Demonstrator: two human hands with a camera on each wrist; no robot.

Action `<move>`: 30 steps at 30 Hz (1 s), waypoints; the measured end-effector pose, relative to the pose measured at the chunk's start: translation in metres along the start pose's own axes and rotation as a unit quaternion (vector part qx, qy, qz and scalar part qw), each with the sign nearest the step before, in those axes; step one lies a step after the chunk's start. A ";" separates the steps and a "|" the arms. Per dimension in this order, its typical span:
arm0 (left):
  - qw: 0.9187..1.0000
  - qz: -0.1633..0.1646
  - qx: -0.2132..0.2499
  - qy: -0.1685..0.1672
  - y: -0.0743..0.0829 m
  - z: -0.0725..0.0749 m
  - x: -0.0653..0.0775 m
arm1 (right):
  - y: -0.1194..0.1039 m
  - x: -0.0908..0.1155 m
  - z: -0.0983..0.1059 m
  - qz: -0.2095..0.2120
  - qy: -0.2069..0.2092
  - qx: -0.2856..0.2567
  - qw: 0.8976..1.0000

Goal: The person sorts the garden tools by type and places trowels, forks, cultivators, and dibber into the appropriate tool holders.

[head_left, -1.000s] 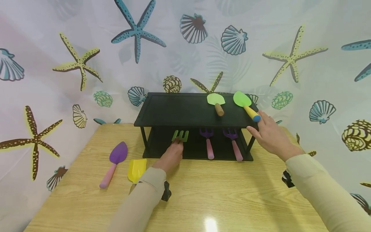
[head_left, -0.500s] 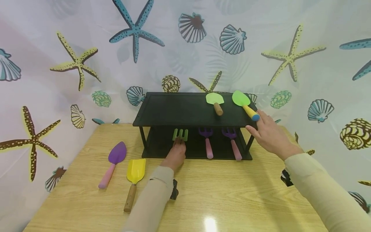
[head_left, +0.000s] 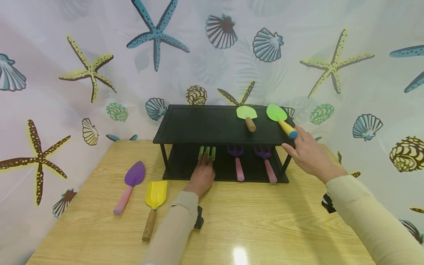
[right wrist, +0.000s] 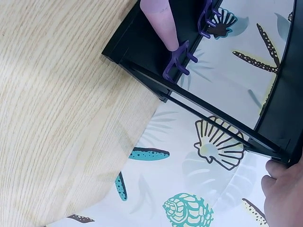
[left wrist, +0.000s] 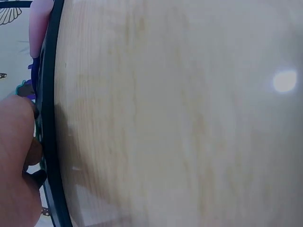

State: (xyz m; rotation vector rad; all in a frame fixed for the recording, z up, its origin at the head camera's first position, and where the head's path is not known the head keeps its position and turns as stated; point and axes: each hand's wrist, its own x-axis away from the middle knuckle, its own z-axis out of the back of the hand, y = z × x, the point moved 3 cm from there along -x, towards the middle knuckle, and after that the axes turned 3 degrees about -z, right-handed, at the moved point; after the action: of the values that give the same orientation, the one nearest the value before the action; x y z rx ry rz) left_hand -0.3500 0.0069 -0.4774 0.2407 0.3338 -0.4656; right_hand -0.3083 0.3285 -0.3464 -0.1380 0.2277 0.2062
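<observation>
In the head view, my left hand point(head_left: 202, 176) is on a small garden fork with green tines point(head_left: 207, 152), on the left half of the black rack's point(head_left: 198, 125) lower shelf; the fork's handle is hidden under the hand. The left wrist view shows this hand point(left wrist: 16, 161) at the shelf's front edge, its thumb and a curled finger visible. My right hand point(head_left: 308, 152) holds the rack's right front corner, thumb at the front edge, beside a green trowel with a yellow handle point(head_left: 281, 120). Only its fingers point(right wrist: 279, 182) show in the right wrist view.
A pale green trowel point(head_left: 247, 117) lies on the top shelf. Two purple hand forks with pink handles point(head_left: 239, 168) point(head_left: 269, 169) lie on the lower shelf. A purple trowel point(head_left: 134, 175) and a yellow scoop point(head_left: 155, 195) lie on the wooden table point(head_left: 258, 221), left of the rack.
My left hand and forearm have shifted right and turned slightly, uncovering the yellow scoop's wooden handle. The green fork stays nearly in place. My right hand keeps its hold on the rack.
</observation>
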 end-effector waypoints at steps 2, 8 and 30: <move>1.000 -0.005 0.001 0.008 -0.001 0.003 0.000 | -0.001 0.000 0.000 0.000 0.000 0.001 1.000; 0.998 -0.044 -0.001 0.037 -0.003 0.017 -0.002 | -0.003 0.000 0.001 -0.001 -0.001 0.000 1.000; 0.998 -0.042 0.048 -0.019 -0.025 0.085 0.036 | -0.004 0.001 0.002 -0.005 -0.002 -0.007 1.000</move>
State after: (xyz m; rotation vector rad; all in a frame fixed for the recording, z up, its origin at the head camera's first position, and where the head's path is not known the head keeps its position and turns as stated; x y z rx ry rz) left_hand -0.3093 -0.0550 -0.4165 0.3114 0.2865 -0.5689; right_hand -0.3055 0.3249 -0.3441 -0.1521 0.2225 0.1975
